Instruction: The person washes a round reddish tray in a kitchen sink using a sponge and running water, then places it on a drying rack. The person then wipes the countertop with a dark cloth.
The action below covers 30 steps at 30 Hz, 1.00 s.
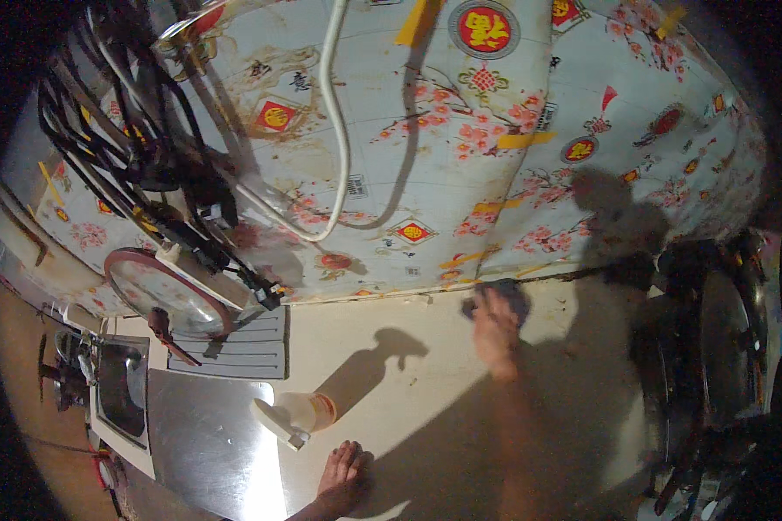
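My right hand (497, 329) presses a dark cloth (521, 301) onto the cream countertop (443, 384), right where it meets the wall. The hand is slightly blurred and covers much of the cloth. Close to the front of the counter, my left hand (342, 470) rests on the surface, seen from its back, with nothing visible in it. Just beyond it stands a white spray bottle (300, 411) with a pale trigger head and an orange-red label, casting a long shadow towards the wall.
At left are a steel sheet (215, 430), a sink (122, 391) and a grey ridged mat (254, 352). A glass pot lid (182, 296) leans below hanging utensils (150, 156). A white cable or hose (345, 130) loops across the patterned wall covering (391, 176). Dark cookware (723, 319) stands at right.
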Tool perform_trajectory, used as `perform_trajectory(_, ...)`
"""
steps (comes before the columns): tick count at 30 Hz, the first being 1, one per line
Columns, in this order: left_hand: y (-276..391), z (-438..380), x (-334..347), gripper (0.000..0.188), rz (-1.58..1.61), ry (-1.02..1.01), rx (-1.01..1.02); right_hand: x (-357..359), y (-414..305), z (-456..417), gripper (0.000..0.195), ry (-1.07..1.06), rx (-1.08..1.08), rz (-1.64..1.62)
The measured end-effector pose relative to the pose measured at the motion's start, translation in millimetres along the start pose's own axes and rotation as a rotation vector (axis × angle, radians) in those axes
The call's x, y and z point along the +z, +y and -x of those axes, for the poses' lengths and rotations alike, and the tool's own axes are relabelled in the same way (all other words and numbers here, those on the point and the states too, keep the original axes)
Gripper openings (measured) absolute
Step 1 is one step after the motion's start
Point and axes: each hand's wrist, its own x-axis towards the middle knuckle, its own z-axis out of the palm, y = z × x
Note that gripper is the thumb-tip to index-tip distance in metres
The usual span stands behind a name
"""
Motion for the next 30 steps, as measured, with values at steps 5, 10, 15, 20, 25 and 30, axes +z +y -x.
perform_trajectory(5, 1, 7, 1, 0.052, 0.056, 0.004, 0.04, 4, 26, -10, 0.051, 0.298, 0.257, 0.449)
perform_trajectory(10, 3, 4, -13, 0.057, 0.051, 0.035, 0.102, 63, -50, 16, 0.057, 0.15, 0.243, 0.338)
perform_trajectory(15, 2, 5, -17, 0.058, 0.064, 0.048, 0.112, 74, -125, 95, 0.052, -0.096, -0.234, 0.127)
perform_trajectory(20, 2, 7, -7, 0.059, -0.014, 0.042, 0.097, 113, -186, 84, 0.044, -0.315, -0.691, -0.542)
perform_trajectory(25, 0, 9, -3, 0.059, 0.014, 0.016, 0.082, 155, -228, 17, 0.039, -0.303, -0.849, -0.251)
perform_trajectory(30, -2, 9, 0, 0.06, -0.03, -0.051, 0.072, 119, -199, 56, 0.04, -0.477, -0.894, -0.202)
